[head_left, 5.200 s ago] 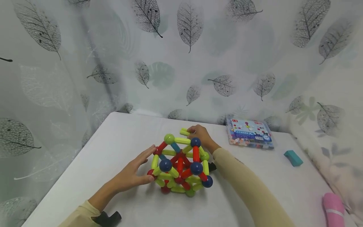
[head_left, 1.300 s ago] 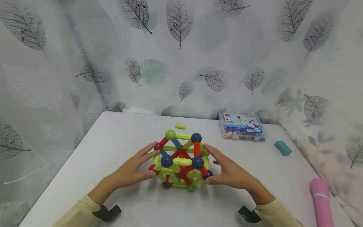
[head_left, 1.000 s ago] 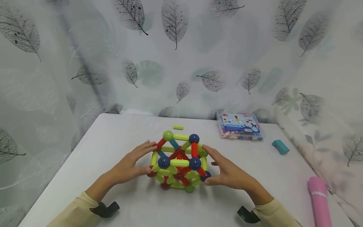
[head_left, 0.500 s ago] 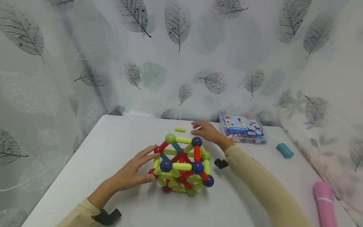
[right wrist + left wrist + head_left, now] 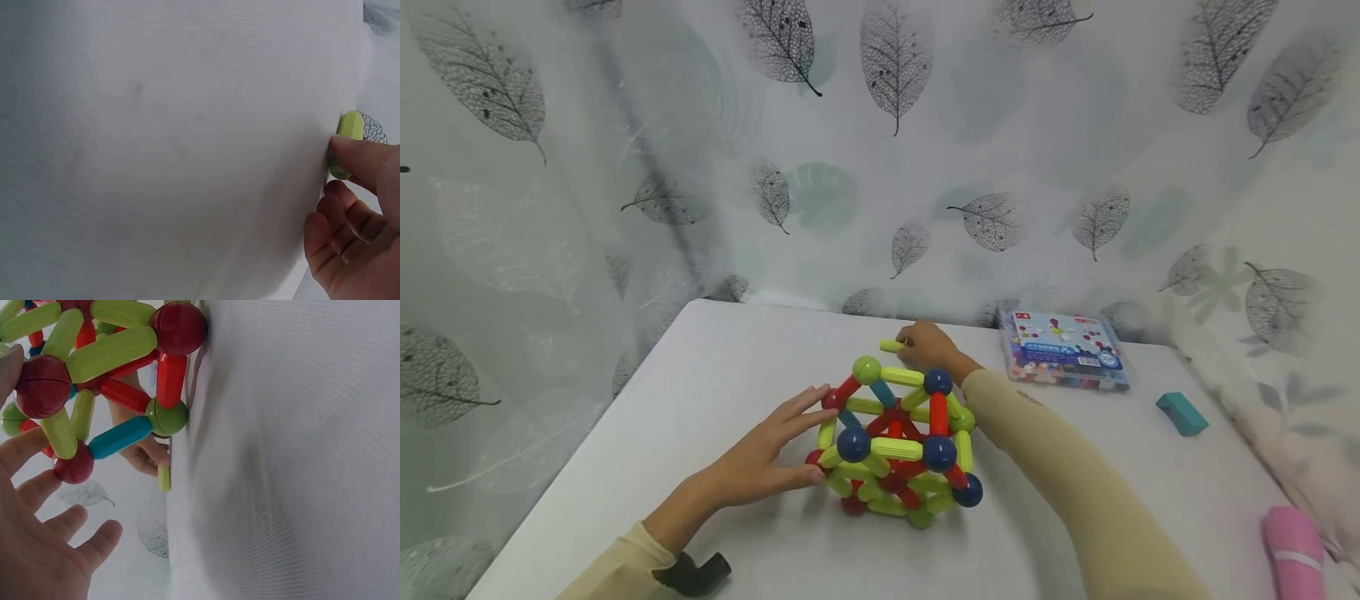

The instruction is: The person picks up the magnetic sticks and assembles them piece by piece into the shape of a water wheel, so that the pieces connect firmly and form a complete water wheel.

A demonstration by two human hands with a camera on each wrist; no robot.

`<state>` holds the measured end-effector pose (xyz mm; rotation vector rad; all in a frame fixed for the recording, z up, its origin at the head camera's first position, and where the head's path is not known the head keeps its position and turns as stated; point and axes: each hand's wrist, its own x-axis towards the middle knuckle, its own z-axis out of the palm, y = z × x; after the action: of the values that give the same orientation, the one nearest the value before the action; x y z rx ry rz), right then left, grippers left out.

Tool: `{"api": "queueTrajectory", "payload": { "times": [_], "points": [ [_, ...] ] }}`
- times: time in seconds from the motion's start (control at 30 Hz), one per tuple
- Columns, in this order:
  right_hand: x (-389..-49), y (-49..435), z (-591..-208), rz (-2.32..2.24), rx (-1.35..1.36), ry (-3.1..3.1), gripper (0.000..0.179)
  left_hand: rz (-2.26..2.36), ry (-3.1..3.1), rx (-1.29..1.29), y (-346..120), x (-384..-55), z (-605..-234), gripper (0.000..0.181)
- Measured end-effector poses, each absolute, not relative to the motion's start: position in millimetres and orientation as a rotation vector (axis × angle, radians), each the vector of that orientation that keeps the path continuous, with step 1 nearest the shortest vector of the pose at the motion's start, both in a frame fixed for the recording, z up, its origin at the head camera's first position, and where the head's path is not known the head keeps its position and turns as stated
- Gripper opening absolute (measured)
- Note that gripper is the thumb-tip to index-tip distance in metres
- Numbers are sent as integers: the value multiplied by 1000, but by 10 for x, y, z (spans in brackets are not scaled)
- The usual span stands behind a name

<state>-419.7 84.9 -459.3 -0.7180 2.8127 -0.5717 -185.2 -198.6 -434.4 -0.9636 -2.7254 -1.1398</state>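
A magnetic ball-and-rod structure of red, blue and green balls joined by yellow-green, red and teal rods stands on the white table. At its left side my left hand has its fingers spread, thumb and fingertips at two red balls; one of these red balls meets a fingertip in the left wrist view. Behind the structure, my right hand pinches a loose yellow-green magnetic rod close to the table's surface. Thumb and rod show at the edge of the right wrist view.
A clear-sided box with a printed blue-and-white label lies at the back right. Nearer the right edge are a teal block and a pink roll with a pale band. A leaf-patterned curtain hangs behind the table.
Since the oldest frame, a rod has come to span the two front blue balls. My right hand has left the structure's right side, reached behind it and taken hold of the loose rod.
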Motion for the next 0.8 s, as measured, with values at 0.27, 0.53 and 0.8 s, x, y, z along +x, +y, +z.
{"api": "queueTrajectory", "payload": {
  "times": [0.27,0.53,0.8],
  "points": [
    [-3951,1165,-4333,-893,-640,2831,30,-1125,-2720,-968,-1964,-1838,-4338,71],
    [-3422,1431,-3796,-1317,-471,2640,36,-1120,-2720,-951,-1971,-1832,-4344,71],
    [-2742,1529,-3201,-1473,-399,2518,33,-1127,-2721,-922,-1928,-1823,-4367,68]
  ]
}}
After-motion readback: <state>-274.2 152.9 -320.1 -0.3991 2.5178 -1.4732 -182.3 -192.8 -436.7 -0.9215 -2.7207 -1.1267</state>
